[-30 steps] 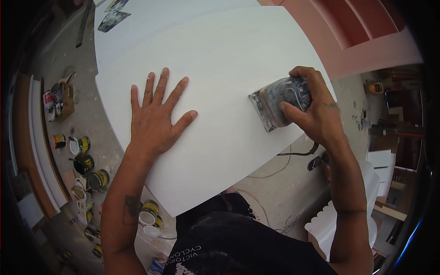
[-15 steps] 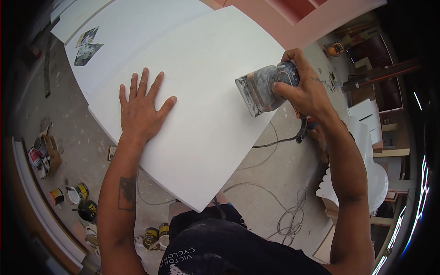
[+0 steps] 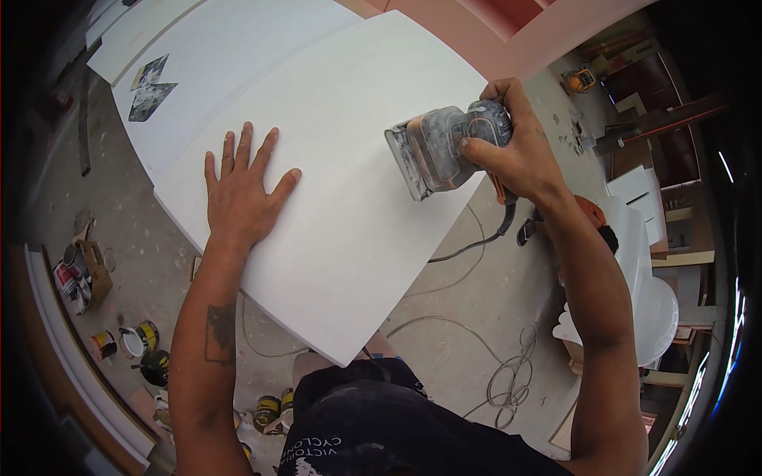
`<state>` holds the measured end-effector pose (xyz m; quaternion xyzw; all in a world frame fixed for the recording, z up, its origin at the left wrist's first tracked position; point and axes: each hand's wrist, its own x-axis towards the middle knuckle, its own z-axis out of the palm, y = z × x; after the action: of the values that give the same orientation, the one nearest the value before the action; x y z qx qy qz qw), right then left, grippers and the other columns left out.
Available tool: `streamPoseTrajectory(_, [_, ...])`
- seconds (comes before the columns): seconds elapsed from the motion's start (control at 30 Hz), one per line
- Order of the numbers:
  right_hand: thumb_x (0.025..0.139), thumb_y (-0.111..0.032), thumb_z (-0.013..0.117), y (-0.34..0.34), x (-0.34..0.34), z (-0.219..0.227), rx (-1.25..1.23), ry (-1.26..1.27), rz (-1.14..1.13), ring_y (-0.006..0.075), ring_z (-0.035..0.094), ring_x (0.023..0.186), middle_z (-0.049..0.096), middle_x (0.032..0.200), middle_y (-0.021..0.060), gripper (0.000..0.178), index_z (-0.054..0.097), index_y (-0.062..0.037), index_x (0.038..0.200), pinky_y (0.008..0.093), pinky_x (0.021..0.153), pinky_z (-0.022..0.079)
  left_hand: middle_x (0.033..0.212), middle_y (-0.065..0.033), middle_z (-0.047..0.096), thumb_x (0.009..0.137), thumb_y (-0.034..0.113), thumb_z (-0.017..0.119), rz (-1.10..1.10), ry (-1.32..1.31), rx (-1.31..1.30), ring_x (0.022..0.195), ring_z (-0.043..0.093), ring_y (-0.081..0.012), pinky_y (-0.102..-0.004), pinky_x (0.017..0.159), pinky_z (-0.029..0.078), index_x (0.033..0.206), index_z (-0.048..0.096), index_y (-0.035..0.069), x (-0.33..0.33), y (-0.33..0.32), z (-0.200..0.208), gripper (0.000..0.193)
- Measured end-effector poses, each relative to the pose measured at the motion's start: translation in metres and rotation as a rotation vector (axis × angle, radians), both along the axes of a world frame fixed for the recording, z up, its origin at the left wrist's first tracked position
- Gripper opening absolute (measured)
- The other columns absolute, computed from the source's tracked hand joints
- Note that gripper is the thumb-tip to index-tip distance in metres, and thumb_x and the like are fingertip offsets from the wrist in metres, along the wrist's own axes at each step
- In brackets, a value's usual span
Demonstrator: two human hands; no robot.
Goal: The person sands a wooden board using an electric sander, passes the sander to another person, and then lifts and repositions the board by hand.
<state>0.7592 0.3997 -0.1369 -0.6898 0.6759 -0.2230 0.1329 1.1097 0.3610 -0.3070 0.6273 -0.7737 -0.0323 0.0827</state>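
A white panel (image 3: 341, 214) lies in front of me, one corner pointing at my waist. My left hand (image 3: 242, 194) rests flat on it with the fingers spread, holding nothing. Near the panel's right edge, my right hand (image 3: 520, 151) is wrapped round the body of a dusty electric sander (image 3: 444, 149). The sander is tilted, its flat pad end facing left over the white surface; whether the pad's lower edge touches the panel I cannot tell. From its rear a black cord (image 3: 476, 244) hangs down past the panel's right edge.
Two filler scrapers (image 3: 151, 89) lie on another white board at the far left. Paint cans (image 3: 141, 339) and a cardboard box (image 3: 94, 278) stand on the floor at left. A coiled cable (image 3: 509, 385) lies at lower right, near a white scalloped piece (image 3: 655, 305). A pink structure (image 3: 548, 36) stands beyond.
My right hand has moved the sander a little to the left across the panel. My left hand stays flat in nearly the same place. An orange-and-black object now shows beside my right forearm.
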Motion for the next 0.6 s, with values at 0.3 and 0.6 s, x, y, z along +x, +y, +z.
streamPoseTrajectory(0.3, [0.083, -0.03, 0.081, -0.024, 0.034, -0.058, -0.095, 0.036, 0.136, 0.0327, 0.07, 0.115, 0.061, 0.136, 0.0197, 0.077, 0.053, -0.0055, 0.15, 0.0433, 0.101, 0.059, 0.182, -0.0088, 0.031, 0.106, 0.071, 0.054, 0.113, -0.051, -0.037, 0.17, 0.021, -0.0302, -0.0548, 0.138, 0.01, 0.173, 0.04, 0.034, 0.012, -0.031, -0.004, 0.078])
streamPoseTrajectory(0.6, [0.085, -0.03, 0.082, -0.03, 0.032, -0.061, -0.075, 0.259, 0.087, 0.0337, 0.073, 0.116, 0.062, 0.136, 0.016, 0.075, 0.055, -0.0162, 0.154, 0.0445, 0.102, 0.062, 0.183, -0.008, 0.029, 0.105, 0.077, 0.05, 0.147, -0.097, -0.028, 0.17, 0.021, -0.0298, -0.0563, 0.138, 0.011, 0.174, 0.037, 0.036, 0.026, -0.058, -0.011, 0.081])
